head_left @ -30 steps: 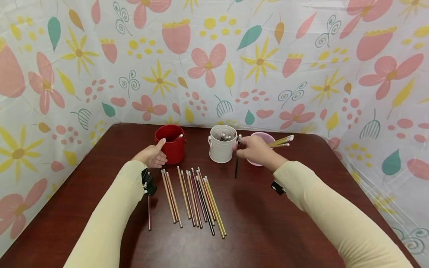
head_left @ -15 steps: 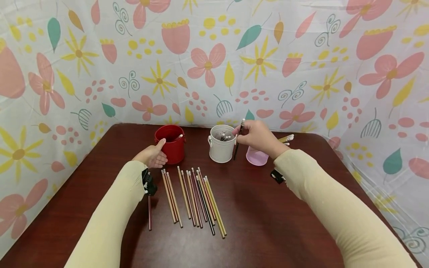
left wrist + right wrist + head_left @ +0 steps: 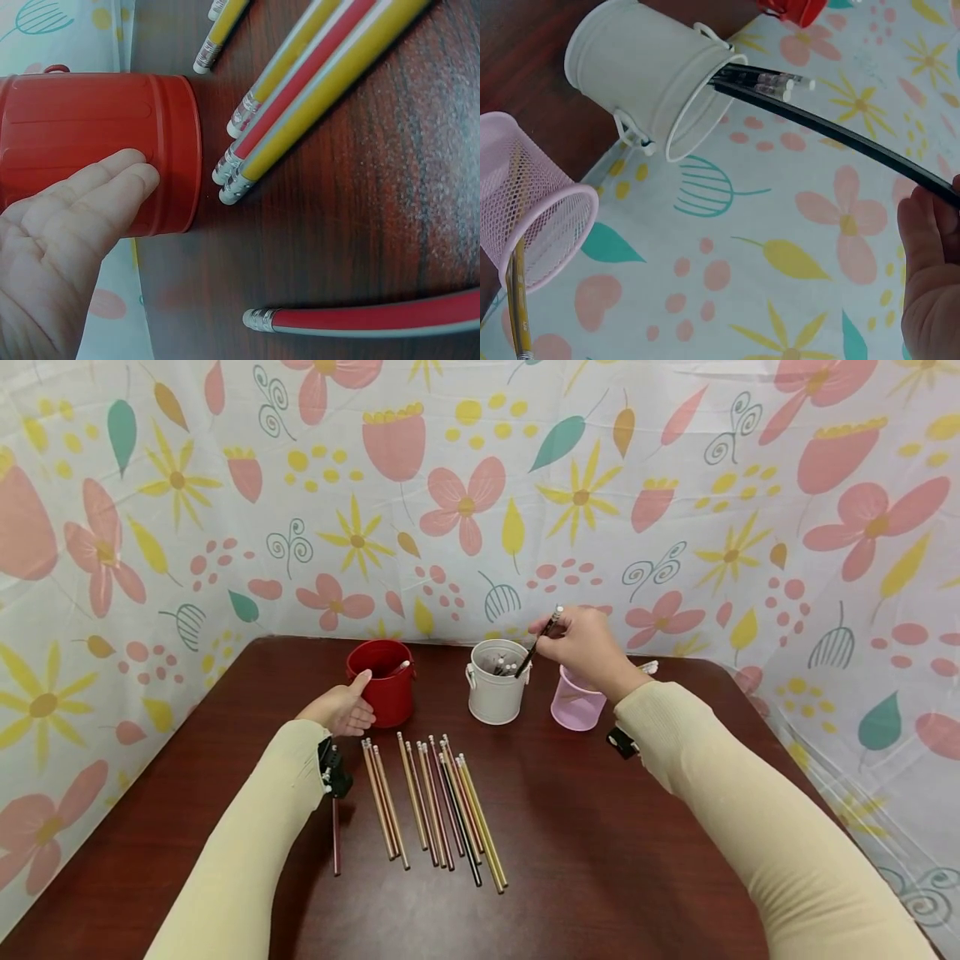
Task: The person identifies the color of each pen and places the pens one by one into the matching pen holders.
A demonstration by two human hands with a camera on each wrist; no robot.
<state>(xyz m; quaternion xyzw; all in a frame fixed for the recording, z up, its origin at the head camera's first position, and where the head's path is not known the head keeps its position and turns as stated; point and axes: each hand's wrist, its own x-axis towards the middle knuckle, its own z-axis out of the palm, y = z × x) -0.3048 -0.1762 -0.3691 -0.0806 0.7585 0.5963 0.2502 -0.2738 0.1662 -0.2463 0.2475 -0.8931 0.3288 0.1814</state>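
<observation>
Probably light, stiff and slick, the black pencil [image 3: 840, 135] is best held near its top, where the right hand [image 3: 590, 650] pinches it tight, lower end below that grip at the white bucket [image 3: 493, 702]'s mouth; the left hand [image 3: 342, 708], loose, holds nothing.

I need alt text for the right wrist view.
The right hand holds a black pencil, its far end at the mouth of a white bucket containing other pencils. A pink mesh cup holding at least one yellow pencil is nearby.

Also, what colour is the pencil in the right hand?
Black. The pencil shows best in the right wrist view.
</observation>
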